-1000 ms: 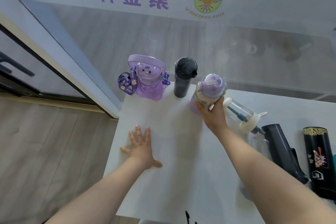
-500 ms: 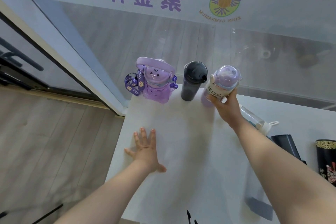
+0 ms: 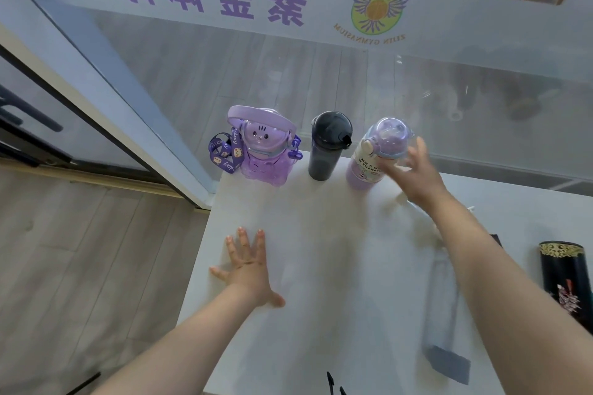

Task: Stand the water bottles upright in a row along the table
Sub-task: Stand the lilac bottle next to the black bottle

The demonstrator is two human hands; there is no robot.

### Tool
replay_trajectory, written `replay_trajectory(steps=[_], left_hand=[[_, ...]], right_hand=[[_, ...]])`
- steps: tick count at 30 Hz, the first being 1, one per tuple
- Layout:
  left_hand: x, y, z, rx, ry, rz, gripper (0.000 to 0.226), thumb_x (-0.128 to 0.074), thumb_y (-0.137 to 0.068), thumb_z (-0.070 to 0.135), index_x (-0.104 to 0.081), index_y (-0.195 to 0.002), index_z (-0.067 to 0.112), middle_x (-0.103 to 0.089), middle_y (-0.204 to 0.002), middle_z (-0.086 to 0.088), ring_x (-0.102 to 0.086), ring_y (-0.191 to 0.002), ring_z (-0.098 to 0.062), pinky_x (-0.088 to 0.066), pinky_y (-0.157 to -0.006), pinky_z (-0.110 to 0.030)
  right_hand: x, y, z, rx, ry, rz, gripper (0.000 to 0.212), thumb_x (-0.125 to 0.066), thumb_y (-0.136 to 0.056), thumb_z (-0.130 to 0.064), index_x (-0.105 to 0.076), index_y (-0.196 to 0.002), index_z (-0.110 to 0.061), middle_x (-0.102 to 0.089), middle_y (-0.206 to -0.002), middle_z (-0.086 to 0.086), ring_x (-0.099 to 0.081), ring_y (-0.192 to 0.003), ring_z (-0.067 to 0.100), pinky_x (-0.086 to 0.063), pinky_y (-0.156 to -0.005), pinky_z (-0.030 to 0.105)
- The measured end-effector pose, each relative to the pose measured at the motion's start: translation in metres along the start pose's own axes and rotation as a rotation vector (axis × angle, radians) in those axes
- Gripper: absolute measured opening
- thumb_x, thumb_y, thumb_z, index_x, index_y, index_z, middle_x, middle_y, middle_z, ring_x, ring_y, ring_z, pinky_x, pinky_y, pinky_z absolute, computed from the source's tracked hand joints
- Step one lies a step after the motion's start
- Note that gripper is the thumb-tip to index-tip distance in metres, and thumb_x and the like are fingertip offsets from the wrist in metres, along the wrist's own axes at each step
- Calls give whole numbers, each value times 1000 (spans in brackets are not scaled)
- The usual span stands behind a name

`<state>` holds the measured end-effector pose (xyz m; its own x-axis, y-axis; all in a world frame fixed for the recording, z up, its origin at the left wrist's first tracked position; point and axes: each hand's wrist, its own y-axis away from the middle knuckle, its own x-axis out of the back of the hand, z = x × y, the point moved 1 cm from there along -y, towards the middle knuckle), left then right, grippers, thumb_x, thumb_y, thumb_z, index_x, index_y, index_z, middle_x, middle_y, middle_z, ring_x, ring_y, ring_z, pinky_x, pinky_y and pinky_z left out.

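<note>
Three bottles stand upright in a row along the far edge of the white table (image 3: pixel 321 266): a purple bear-shaped bottle (image 3: pixel 263 154) with a strap, a black bottle (image 3: pixel 327 151), and a lilac bottle (image 3: pixel 382 144) with a clear domed lid. My right hand (image 3: pixel 414 173) is at the lilac bottle's right side, with its fingers spread and the thumb still against the label. Nearer to me, my left hand (image 3: pixel 250 269) lies flat on the table with its fingers apart and holds nothing.
A black patterned bottle (image 3: pixel 564 279) lies on its side at the right edge. My right forearm hides other lying bottles behind it. A glass wall (image 3: pixel 321 74) with purple lettering rises just behind the row. The table's left edge drops to a wood floor (image 3: pixel 80 250).
My right hand carried the lilac bottle leftward to the far edge, set it upright beside the black bottle, and its fingers have loosened. The left hand stayed flat.
</note>
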<state>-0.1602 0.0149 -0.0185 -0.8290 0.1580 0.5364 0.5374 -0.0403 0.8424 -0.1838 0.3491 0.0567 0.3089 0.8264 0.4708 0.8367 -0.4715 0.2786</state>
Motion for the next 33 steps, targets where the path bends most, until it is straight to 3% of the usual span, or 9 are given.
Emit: replay_trajectory(steps=[2, 5, 7, 12, 18, 30, 33], left_hand=[[1, 0, 1, -1, -2, -2, 153, -81, -58, 63, 47, -134, 24, 54, -140, -12, 40, -134, -42, -13, -102, -78], [3, 1, 2, 0, -2, -1, 155, -81, -55, 65, 46, -134, 24, 53, -141, -12, 39, -135, -42, -14, -102, -77], [3, 2, 2, -1, 0, 3, 156, -81, -54, 66, 46, -134, 25, 53, -141, -12, 39, -135, -41, -15, -102, -78], [3, 2, 2, -7, 2, 9, 156, -81, -53, 67, 45, -135, 25, 52, -143, -11, 39, -136, -41, -15, -102, -78], [3, 1, 2, -5, -2, 10, 158, -82, -51, 67, 45, -135, 25, 52, -142, -11, 39, -136, -41, -15, -102, -78], [3, -1, 2, 3, -13, 36, 160, -83, -48, 68, 45, -135, 26, 51, -143, -10, 38, -136, -41, -17, -101, -78], [2, 0, 2, 2, -9, 52, 160, -83, -48, 68, 44, -136, 27, 50, -145, -9, 37, -137, -40, -18, -102, -78]], right_hand=[[0, 11, -17, 44, 33, 200, 109, -68, -58, -74, -24, -145, -24, -46, -136, -3, -49, -117, 14, -44, -94, 34], [-7, 16, -45, 174, 220, 294, 80, -71, -69, -61, -39, -129, -19, -42, -124, 2, -46, -112, 16, -43, -92, 33], [-11, 12, -58, 173, 295, 276, 72, -72, -71, -56, -42, -124, -17, -43, -123, 4, -49, -108, 20, -44, -89, 34], [-2, 4, -68, 161, 333, 158, 67, -71, -77, -41, -41, -133, -21, -46, -131, 1, -48, -110, 16, -36, -87, 24], [9, -3, -74, 127, 398, 65, 66, -67, -78, -29, -38, -137, -24, -44, -136, -1, -45, -106, 13, -33, -87, 24], [12, -5, -70, 129, 357, -40, 72, -65, -77, -23, -33, -141, -32, -41, -140, 1, -46, -110, 17, -35, -87, 26], [13, -3, -67, 110, 317, -68, 79, -63, -78, -27, -23, -146, -36, -36, -148, 1, -44, -124, 21, -39, -96, 32]])
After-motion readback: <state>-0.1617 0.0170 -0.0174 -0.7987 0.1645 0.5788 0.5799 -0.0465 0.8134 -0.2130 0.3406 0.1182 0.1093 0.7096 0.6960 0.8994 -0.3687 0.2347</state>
